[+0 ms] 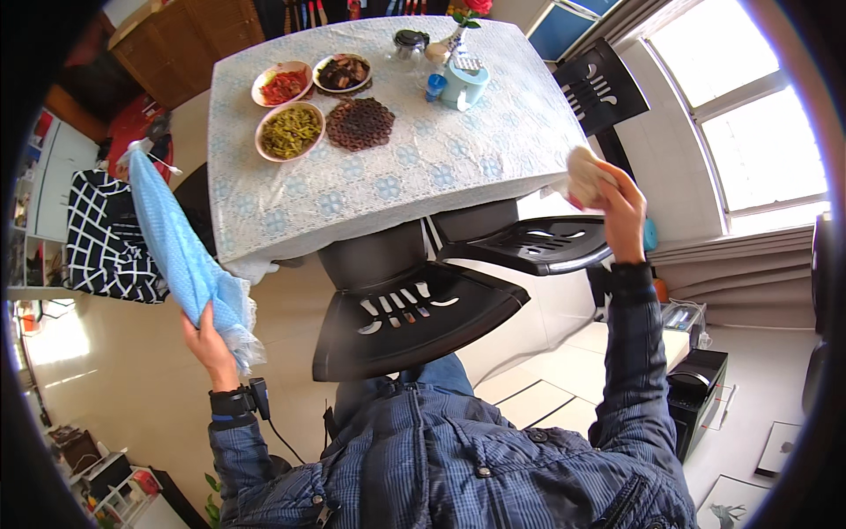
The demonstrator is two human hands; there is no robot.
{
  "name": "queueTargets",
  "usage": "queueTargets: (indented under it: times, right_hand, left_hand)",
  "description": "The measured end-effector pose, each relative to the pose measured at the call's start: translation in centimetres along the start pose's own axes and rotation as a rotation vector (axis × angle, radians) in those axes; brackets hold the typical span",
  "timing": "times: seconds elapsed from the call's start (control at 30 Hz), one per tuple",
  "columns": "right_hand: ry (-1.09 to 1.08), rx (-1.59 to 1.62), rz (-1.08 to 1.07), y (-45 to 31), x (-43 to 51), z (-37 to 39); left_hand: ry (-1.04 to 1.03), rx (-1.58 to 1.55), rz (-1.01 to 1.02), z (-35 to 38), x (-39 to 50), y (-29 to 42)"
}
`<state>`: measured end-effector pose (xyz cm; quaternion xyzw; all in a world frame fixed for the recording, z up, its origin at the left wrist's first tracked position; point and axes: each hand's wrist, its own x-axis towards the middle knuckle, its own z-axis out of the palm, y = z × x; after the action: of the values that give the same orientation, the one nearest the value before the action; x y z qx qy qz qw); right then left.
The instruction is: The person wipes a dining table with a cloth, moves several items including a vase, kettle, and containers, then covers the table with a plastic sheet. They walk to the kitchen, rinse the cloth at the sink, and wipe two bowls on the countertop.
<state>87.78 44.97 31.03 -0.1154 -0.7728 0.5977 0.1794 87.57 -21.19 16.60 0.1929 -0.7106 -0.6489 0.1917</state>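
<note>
My left hand (210, 347) holds the lower, lace-edged end of a folded light-blue mesh food cover (168, 231), to the left of the table. In my right hand (621, 198) is a crumpled beige cloth (587, 173), by the table's right front corner. A patterned white and blue tablecloth (423, 159) covers the table. On it stand a plate of red food (284, 83), a plate of dark food (342, 72) and a bowl of green vegetables (289, 131), beside a dark brown trivet (361, 123).
A glass jug (408, 47), a blue cup (435, 86), a light-blue tissue box (464, 84) and a flower vase (455, 41) stand near the table's back right. Black chairs (410, 317) stand between me and the table. A black-and-white checked cloth (106, 244) lies at left.
</note>
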Motion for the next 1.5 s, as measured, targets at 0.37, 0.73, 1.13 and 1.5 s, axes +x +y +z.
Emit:
queueTargets:
  times: [0.37,0.73,1.13,1.5]
  right_hand:
    - [-0.135,0.593,0.187,-1.3,-16.9,15.7]
    - [-0.408,0.314,0.326,-4.3,-20.0,45.0]
    - [-0.228,-0.647,-0.202,13.8,-12.3,66.7]
    - [0.286,-1.047,-0.133,21.0,1.4,49.0]
  left_hand:
    - [0.060,0.034,0.099,-3.8,-0.9,1.5]
    - [-0.081,0.207,0.190,-11.3,12.1,-1.9]
    - [-0.290,0.296,0.072,-10.3,25.6,-1.9]
    - [-0.394,0.364,0.011,1.2,31.1,-3.0]
